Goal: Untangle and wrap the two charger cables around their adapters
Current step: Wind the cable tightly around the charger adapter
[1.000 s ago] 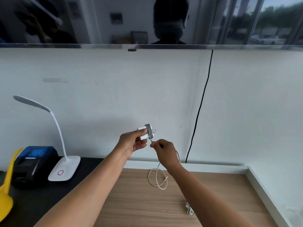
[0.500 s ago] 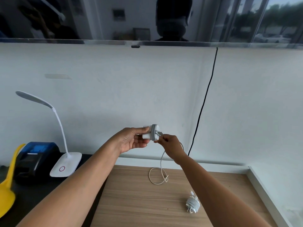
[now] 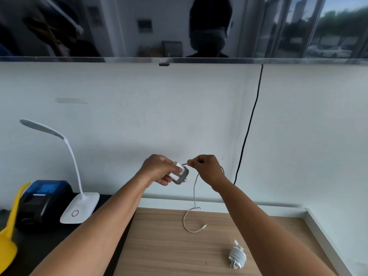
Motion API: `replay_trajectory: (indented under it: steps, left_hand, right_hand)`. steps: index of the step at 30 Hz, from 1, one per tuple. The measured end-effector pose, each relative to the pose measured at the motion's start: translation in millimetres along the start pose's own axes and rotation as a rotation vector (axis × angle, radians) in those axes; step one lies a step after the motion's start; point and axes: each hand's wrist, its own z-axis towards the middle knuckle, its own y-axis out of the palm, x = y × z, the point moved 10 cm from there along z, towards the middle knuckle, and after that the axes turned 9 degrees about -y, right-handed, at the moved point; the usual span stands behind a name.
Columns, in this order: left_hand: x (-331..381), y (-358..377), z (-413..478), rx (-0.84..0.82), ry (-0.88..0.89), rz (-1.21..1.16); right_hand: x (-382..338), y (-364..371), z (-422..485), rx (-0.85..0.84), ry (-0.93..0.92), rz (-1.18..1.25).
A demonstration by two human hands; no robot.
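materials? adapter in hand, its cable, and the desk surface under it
Adapter: looks like hard white plastic with a smooth, slightly glossy shell, held in the left hand.
Cable: pale grey, matte and thin; it hangs limp and curls on the desk, so probably a rubbery or braided jacket. The view cannot settle which.
Desk: wood-grain pattern, flat and matte; likely laminate rather than solid wood.

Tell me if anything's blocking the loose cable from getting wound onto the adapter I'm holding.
Nothing visible does. The loose cable hangs free from the right hand to the wooden desk, apart from the wrapped charger.
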Motion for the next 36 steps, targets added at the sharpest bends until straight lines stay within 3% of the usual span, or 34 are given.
replay_trajectory:
  steps: [8,19,23,27,36]
  left_hand:
    - [-5.0,-10.5,0.8,0.135,0.032,-0.371]
    - [-5.3,9.3,-2.5,-0.037,-0.073,-0.759]
    - [-5.7,12.4,-5.1,-0.07,-0.076,-0.764]
    - [-4.5,-2.1,-3.7,0.016,-0.012,-0.739]
    - [-7.6,2.5,-2.5,0.023,-0.019,-0.799]
  right_hand:
    - [-0.6,6.0,-18.8,0.093,0.014,0.329]
    - [7.4,22.6,-36.4,-0.01,0.036,0.448]
    - [3.0,23.1,-37.5,-0.057,0.022,0.429]
    - [-2.8,27.9,-41.2,-0.116,0.016,0.434]
    - [-1.7,35.2,-37.1,-0.111,0.028,0.419]
